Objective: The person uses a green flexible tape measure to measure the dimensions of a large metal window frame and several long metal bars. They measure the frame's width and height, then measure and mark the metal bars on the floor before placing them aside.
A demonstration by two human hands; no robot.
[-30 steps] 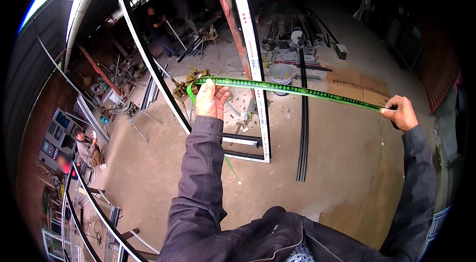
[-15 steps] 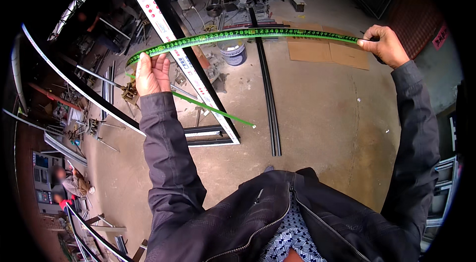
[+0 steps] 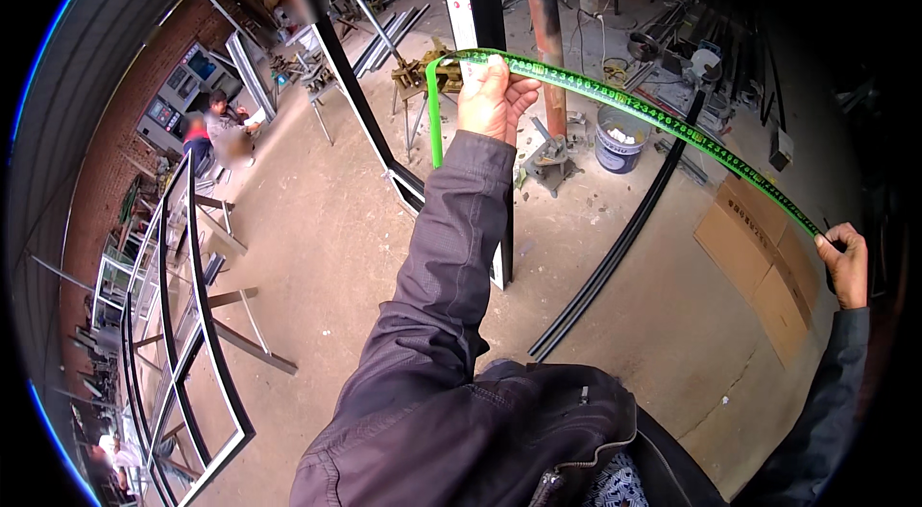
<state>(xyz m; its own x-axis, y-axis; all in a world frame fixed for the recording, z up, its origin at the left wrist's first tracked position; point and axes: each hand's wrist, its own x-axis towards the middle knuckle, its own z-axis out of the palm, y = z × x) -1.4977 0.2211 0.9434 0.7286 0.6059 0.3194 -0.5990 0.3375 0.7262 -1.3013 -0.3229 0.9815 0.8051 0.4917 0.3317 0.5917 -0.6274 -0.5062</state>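
A bright green measuring tape (image 3: 639, 106) is stretched in the air between my hands, slanting down from left to right. My left hand (image 3: 495, 104) pinches it between thumb and fingers, its remaining fingers loosely bent. Beyond this grip the tape folds over, and its free end hangs down on the left. At the far right my right hand (image 3: 847, 265) is closed around the other part of the tape; whatever else its palm holds is hidden. Right behind my left hand stands a black frame bar (image 3: 492, 3) with a white, printed protective strip.
Black bars (image 3: 615, 262) lie on the floor beside a bucket (image 3: 618, 140) and flattened cardboard (image 3: 754, 253). A rusty post (image 3: 543, 36) rises behind my left hand. Frames on trestles (image 3: 230, 401) fill the left; a person (image 3: 229, 128) sits beyond them.
The view has swung left, and the tape now slopes instead of running nearly level. Its free end hangs straight down rather than trailing to the right. Both hands keep their grip.
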